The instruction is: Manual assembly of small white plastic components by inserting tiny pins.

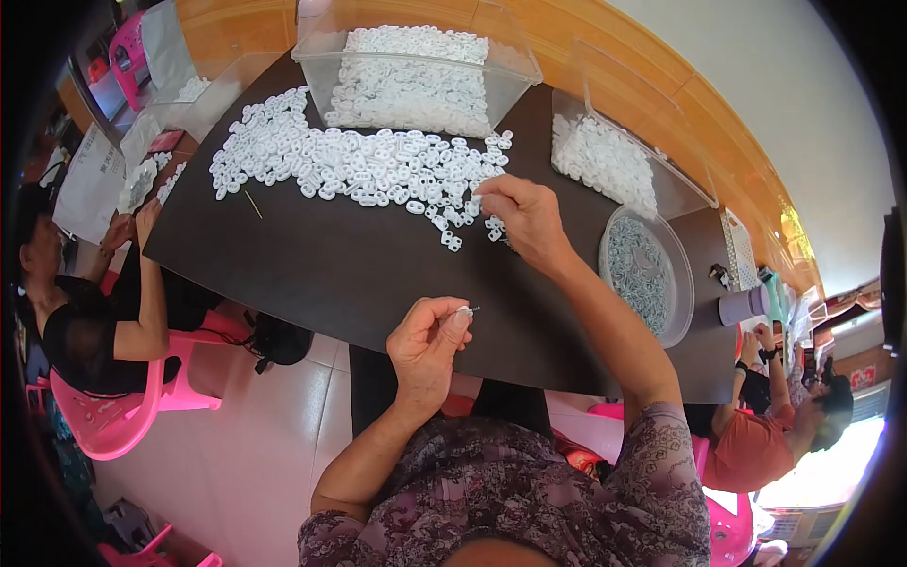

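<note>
Above the near edge of the dark table [312, 250], my left hand [425, 345] pinches a small white plastic piece [465, 310] between thumb and fingers. A thin metal screw appears to stick out of it to the right. My right hand [527, 219] reaches over the right end of a spread pile of white oval two-holed plastic pieces [359, 165]. Its thumb and fingers are closed at the pile's edge, on what looks like one white piece, though the fingers partly cover it. A few small white pieces [451, 240] lie loose just left of that hand.
A clear bin [515, 71] of white pieces stands at the back, another bin [685, 184] right of it. A round tub [682, 317] holds grey metal screws. A purple-lidded cup [744, 305] stands at the right edge. A thin stick [253, 204] lies left. People sit on both sides.
</note>
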Demonstrator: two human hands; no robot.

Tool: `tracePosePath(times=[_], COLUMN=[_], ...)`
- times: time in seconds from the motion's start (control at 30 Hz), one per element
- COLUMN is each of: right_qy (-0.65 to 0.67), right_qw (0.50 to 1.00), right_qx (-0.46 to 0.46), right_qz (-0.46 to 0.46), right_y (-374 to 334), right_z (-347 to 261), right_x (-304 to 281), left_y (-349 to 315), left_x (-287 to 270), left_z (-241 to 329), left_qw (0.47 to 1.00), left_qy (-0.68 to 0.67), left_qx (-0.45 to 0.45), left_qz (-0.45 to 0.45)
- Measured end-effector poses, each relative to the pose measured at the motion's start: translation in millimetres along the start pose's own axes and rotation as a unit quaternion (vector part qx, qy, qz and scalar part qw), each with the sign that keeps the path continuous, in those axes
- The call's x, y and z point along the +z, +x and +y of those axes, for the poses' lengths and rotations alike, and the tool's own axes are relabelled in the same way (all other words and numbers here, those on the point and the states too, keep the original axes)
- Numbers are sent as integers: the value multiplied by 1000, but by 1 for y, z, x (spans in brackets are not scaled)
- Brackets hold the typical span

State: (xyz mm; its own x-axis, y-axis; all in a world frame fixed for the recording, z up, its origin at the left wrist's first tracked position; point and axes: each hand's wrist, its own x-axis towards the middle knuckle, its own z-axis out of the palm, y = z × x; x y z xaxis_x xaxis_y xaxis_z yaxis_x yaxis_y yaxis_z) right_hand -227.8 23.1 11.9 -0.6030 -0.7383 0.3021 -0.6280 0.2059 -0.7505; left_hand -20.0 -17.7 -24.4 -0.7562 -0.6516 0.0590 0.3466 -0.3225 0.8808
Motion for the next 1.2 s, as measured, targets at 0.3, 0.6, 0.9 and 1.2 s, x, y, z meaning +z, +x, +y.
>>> tracePosePath(times=[0.3, 0.6, 0.9, 1.2], right_qy=[289, 282, 394, 383], right_qw=[936, 932, 902, 900], right_qx=[179, 167, 171, 209], right_qz=[-93, -157, -52, -10], right_y=[-52, -80, -101, -106], right_z=[-26, -41, -51, -53], right_x=[-16, -16, 7, 4], left_y=[3, 6, -4, -9], left_x=[4, 11, 17, 14], left_z=[7, 9, 10, 12], left_qw=[998, 998, 996, 998], left_qy=[-43, -50, -81, -50], left_qx=[-39, -3, -29, -38], left_qz=[16, 24, 39, 29])
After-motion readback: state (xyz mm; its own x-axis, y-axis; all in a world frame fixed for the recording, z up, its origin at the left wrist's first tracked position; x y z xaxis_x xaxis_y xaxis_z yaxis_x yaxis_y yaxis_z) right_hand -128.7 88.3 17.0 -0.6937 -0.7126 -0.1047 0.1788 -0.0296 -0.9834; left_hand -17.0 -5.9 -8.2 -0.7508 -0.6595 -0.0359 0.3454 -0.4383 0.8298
